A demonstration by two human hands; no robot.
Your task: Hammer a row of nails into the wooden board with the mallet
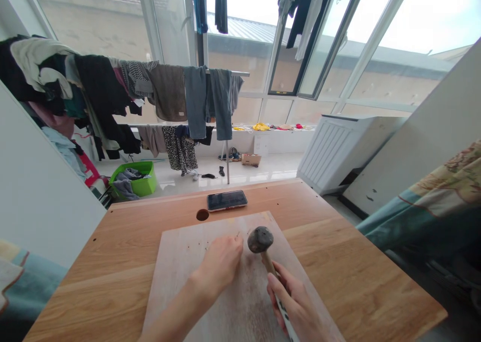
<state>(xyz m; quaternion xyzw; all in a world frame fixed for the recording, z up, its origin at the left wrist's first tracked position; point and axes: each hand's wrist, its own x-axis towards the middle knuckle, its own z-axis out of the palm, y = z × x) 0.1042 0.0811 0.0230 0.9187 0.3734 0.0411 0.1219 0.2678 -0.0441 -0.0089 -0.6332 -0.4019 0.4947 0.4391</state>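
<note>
My right hand (296, 307) is wrapped round the wooden handle of a hammer (260, 239), whose dark round head hangs just above a pale wooden board (180, 262). My left hand (221, 264) rests on the board just left of the hammer head, fingers pinched together on a small thin nail (237, 235) standing upright on the board. The board lies flat on a wooden table (338, 241). Small marks or nails dot the board near my left hand.
A black phone (227, 200) lies face up on the table beyond the board, next to a round hole (202, 214). Beyond the table stand a rack of hanging clothes (169, 96), a green basket (137, 179) and a white cabinet (338, 146). Patterned fabric (443, 186) hangs at right.
</note>
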